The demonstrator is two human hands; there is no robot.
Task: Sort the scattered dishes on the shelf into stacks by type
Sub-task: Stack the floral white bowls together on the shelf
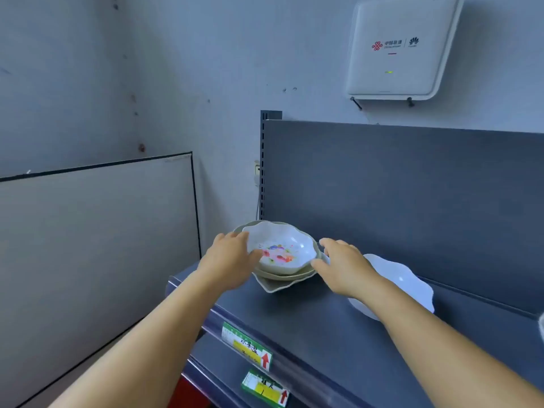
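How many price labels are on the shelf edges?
2: one price label on the top shelf's front edge, another price label on the edge below. More may be out of frame.

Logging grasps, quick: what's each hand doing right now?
Left hand: open, thumb on floral bowl rim.
Right hand: open beside the stack; contact cannot be told.

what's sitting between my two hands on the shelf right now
In the head view, a flowered white bowl on a pile of beige dishes sits between the left hand and right hand.
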